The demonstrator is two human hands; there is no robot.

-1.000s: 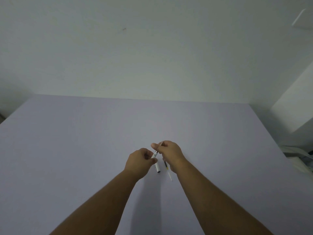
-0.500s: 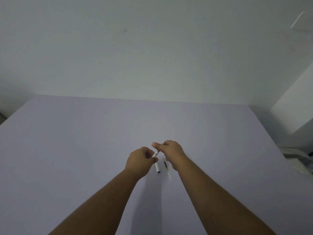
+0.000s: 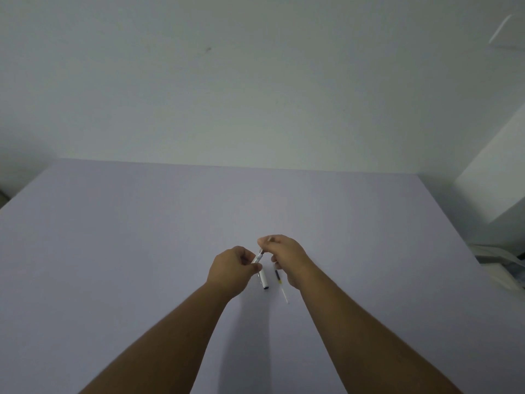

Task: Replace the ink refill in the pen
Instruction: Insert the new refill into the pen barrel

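Observation:
Both hands meet above the middle of the pale purple table (image 3: 142, 251). My left hand (image 3: 231, 268) pinches the lower part of a slim white pen barrel (image 3: 258, 257), tilted up to the right. My right hand (image 3: 285, 255) grips the barrel's upper end, which my fingers hide. Below the hands a white pen cap (image 3: 264, 280) lies on the table. Beside it, to the right, lies a thin ink refill (image 3: 280, 282) with a dark section and a clear tail.
A plain white wall runs along the table's far edge. At the right a white cabinet (image 3: 494, 177) stands past the table edge, with pale clutter (image 3: 500, 260) below it.
Both hands stay on the pen barrel. The right hand has shifted slightly up and right. The cap and refill on the table have not moved.

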